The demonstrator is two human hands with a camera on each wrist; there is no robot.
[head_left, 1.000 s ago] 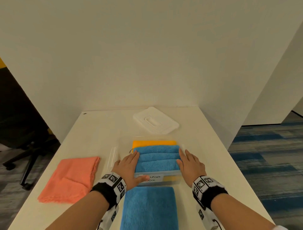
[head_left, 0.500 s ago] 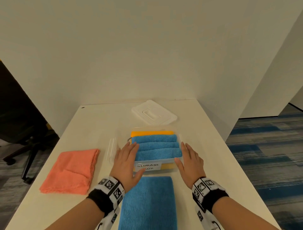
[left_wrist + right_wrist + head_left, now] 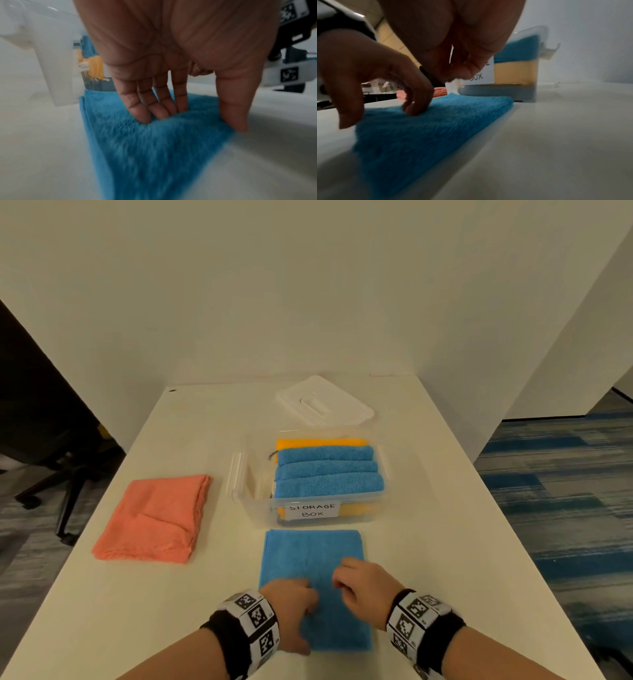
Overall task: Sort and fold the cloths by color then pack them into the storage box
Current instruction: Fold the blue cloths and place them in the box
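Note:
A flat blue cloth (image 3: 313, 563) lies on the table in front of the clear storage box (image 3: 255, 510). The box holds folded blue cloths (image 3: 327, 470) on top of an orange one (image 3: 318, 442). My left hand (image 3: 294, 611) is on the flat cloth's near left part, fingertips (image 3: 145, 116) dug into the pile and thumb at its edge, pinching it. Just above the same cloth my right hand (image 3: 342, 580) hovers, its fingers (image 3: 465, 71) loosely curled and holding nothing. A folded salmon cloth (image 3: 154, 518) lies to the left.
The box's white lid (image 3: 323, 402) lies behind it near the back wall. White partitions close the table's back and right side. An office chair (image 3: 65, 474) stands off the left edge. Bare tabletop (image 3: 445, 542) shows right of the box and cloth.
Both hands have left the sides of the storage box and drawn back toward me onto the flat blue cloth. The left hand has taken hold of it.

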